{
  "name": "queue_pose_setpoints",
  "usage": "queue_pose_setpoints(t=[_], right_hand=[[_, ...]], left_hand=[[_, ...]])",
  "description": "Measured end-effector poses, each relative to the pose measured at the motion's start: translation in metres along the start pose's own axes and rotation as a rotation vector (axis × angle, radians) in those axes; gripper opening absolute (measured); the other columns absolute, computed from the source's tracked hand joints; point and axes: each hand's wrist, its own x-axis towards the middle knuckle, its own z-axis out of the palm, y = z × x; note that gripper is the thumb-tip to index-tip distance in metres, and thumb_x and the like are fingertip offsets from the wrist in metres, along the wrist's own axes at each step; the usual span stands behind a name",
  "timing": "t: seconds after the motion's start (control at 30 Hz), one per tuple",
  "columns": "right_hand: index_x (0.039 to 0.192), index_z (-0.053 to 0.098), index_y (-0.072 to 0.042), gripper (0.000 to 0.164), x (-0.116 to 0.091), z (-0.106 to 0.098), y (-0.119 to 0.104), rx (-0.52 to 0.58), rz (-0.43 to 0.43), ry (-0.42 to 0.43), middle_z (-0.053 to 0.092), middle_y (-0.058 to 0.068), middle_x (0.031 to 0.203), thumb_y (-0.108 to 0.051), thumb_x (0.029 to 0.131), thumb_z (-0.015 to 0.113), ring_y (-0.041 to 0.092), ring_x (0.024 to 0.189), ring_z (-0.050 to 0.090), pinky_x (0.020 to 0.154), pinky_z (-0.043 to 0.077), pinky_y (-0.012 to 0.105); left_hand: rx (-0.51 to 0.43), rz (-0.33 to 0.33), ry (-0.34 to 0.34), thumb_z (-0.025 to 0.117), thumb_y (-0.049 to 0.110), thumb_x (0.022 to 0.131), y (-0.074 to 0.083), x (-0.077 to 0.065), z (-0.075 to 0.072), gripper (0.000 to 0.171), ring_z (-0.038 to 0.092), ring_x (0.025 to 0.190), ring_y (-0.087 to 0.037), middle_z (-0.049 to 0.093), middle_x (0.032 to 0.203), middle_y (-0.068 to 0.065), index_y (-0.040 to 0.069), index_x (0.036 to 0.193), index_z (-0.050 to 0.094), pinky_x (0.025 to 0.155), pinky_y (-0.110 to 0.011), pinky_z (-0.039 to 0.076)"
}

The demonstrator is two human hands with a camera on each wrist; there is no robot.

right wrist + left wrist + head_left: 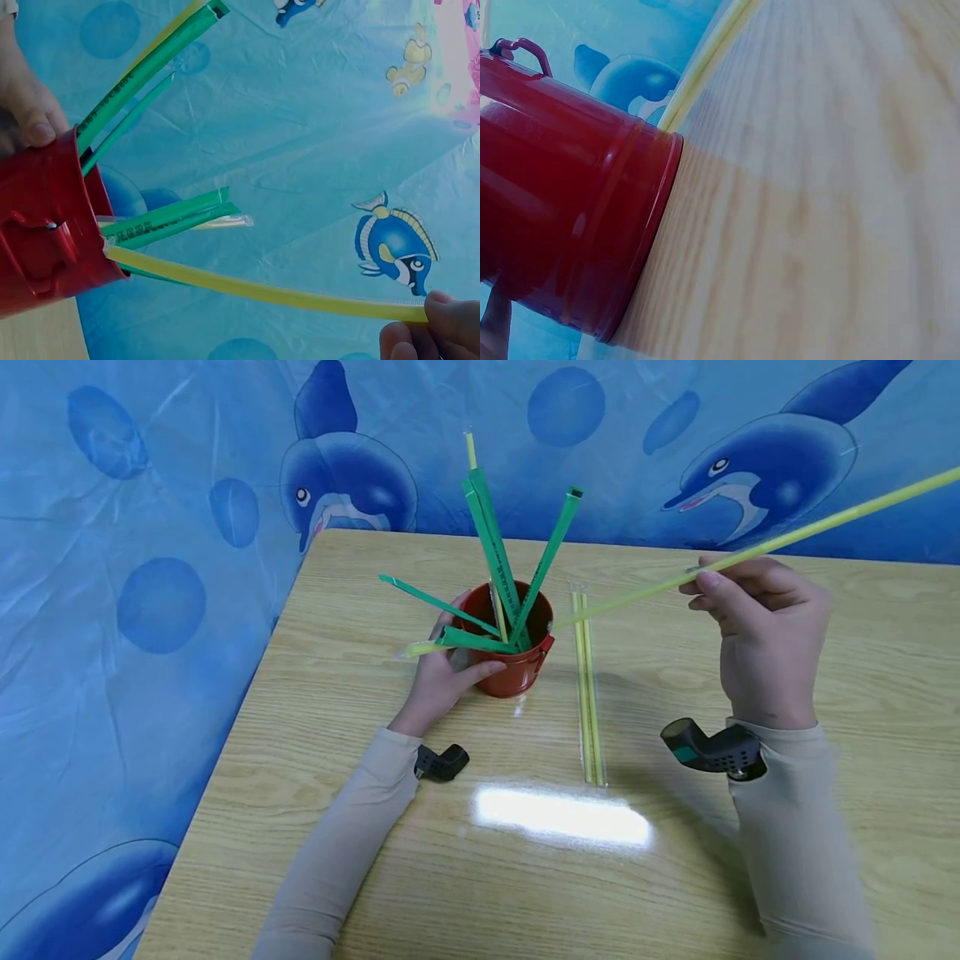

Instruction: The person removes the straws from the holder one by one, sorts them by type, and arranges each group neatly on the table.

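Yellow straw [840,521], pinched between fingers of the right hand [776,635], slants to the red bucket [510,681]; the left hand [435,687] grips the bucket.

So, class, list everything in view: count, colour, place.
Bucket: one, red, on table
Green sticks: at least five, green, in bucket
Yellow sticks: at least two, yellow, in bucket
Loose sticks: two, yellow, beside bucket
Held stick: one, yellow, end at bucket's rim
Table: one, light wood, under bucket
Backdrop: one, blue, behind table
Wrist cameras: two, black, on wrists
Sleeves: two, pale grey, in foreground
Left fingers: one set, holding bucket
Right fingers: one set, pinching held stick
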Motion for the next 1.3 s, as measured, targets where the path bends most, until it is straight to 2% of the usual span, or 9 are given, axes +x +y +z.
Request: queue_pose_setpoints(t=[0.17, 0.27, 0.37, 0.5, 0.6, 0.77, 0.97, 1.3], right_hand=[[0.089, 0.058, 0.028, 0.016, -0.002, -0.010, -0.003, 0.027, 0.026, 0.010, 0.067, 0.025, 0.082, 0.018, 0.079, 0.064, 0.029, 0.070, 0.066, 0.066, 0.056, 0.030], [0.089, 0.059, 0.028, 0.015, -0.003, -0.016, -0.003, 0.032, 0.061, 0.008, 0.067, 0.025, 0.082, 0.018, 0.078, 0.064, 0.029, 0.071, 0.067, 0.066, 0.056, 0.030], [0.089, 0.060, 0.026, 0.014, -0.004, -0.021, -0.002, 0.022, 0.096, -0.005, 0.067, 0.025, 0.082, 0.018, 0.079, 0.063, 0.029, 0.072, 0.067, 0.066, 0.056, 0.029], [0.091, 0.061, 0.025, 0.013, -0.006, -0.030, -0.002, 0.017, 0.151, -0.035, 0.068, 0.024, 0.083, 0.017, 0.080, 0.063, 0.028, 0.075, 0.068, 0.068, 0.056, 0.029], [0.092, 0.062, 0.023, 0.013, -0.006, -0.036, -0.001, 0.007, 0.196, -0.055, 0.068, 0.023, 0.084, 0.016, 0.081, 0.062, 0.028, 0.076, 0.068, 0.068, 0.057, 0.029], [0.094, 0.063, 0.021, 0.012, -0.007, -0.043, 0.001, -0.020, 0.262, -0.084, 0.068, 0.021, 0.087, 0.015, 0.084, 0.060, 0.027, 0.075, 0.068, 0.068, 0.057, 0.028], [0.096, 0.064, 0.018, 0.013, -0.006, -0.050, 0.002, -0.029, 0.343, -0.165, 0.068, 0.019, 0.092, 0.014, 0.087, 0.056, 0.025, 0.079, 0.067, 0.071, 0.057, 0.028], [0.099, 0.068, 0.011, 0.014, -0.004, -0.060, 0.012, -0.137, 0.462, -0.219, 0.069, 0.014, 0.093, 0.007, 0.090, 0.057, 0.019, 0.077, 0.066, 0.071, 0.055, 0.024]], left_hand=[[-0.006, 0.014, -0.004, 0.072, 0.006, 0.081, -0.001, -0.001, 0.000, 0.077, 0.038, 0.130, -0.018, 0.041, 0.141, -0.010, 0.007, 0.145, 0.029, 0.105, -0.036, 0.037], [-0.001, 0.025, -0.003, 0.074, 0.015, 0.080, -0.003, -0.001, 0.000, 0.079, 0.038, 0.130, -0.017, 0.042, 0.141, -0.010, 0.007, 0.144, 0.029, 0.105, -0.036, 0.038], [0.010, 0.029, -0.002, 0.074, 0.015, 0.080, -0.003, -0.001, 0.000, 0.079, 0.039, 0.129, -0.017, 0.042, 0.140, -0.010, 0.007, 0.144, 0.029, 0.104, -0.035, 0.039], [0.024, 0.043, -0.002, 0.074, 0.015, 0.080, -0.004, -0.001, 0.000, 0.080, 0.039, 0.129, -0.016, 0.043, 0.140, -0.010, 0.007, 0.145, 0.028, 0.105, -0.035, 0.038], [0.035, 0.060, 0.001, 0.074, 0.022, 0.077, -0.004, -0.001, 0.000, 0.084, 0.040, 0.128, -0.016, 0.043, 0.139, -0.010, 0.006, 0.145, 0.028, 0.105, -0.035, 0.038], [0.035, 0.049, 0.005, 0.074, 0.024, 0.076, -0.003, -0.001, 0.000, 0.085, 0.039, 0.129, -0.016, 0.042, 0.140, -0.011, 0.006, 0.145, 0.028, 0.105, -0.035, 0.038], [0.017, 0.037, 0.001, 0.073, 0.031, 0.075, -0.003, -0.001, 0.000, 0.088, 0.038, 0.129, -0.017, 0.041, 0.141, -0.012, 0.005, 0.145, 0.027, 0.105, -0.036, 0.037], [0.007, 0.063, -0.002, 0.073, 0.038, 0.073, -0.005, -0.001, -0.001, 0.093, 0.038, 0.130, -0.018, 0.041, 0.141, -0.012, 0.005, 0.146, 0.026, 0.105, -0.037, 0.037]])
